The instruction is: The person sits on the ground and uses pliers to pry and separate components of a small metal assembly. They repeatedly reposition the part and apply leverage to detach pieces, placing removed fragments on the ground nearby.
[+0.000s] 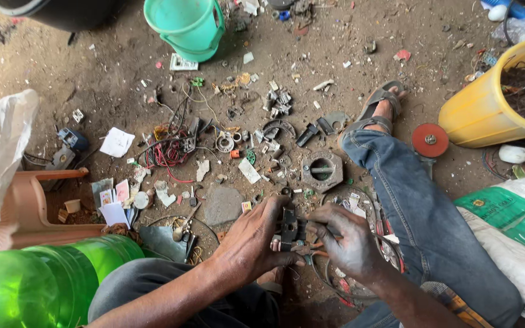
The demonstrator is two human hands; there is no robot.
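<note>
I see my left hand (251,242) clamped round a small black part (289,229), near centre above the dirt floor (110,67); my right hand (343,238) pinches its right side — fingers together. Beyond lie red wires (166,153) and a hexagonal metal piece (321,170); a yellow bucket (481,109) sits far right.

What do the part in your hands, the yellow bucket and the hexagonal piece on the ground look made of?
Small dark part, held by left hand and right hand: likely matte black plastic, but mostly hidden.
Yellow bucket: plastic, smooth with an even soft sheen.
Hexagonal piece: probably cast metal, dull grey and dusty.
</note>
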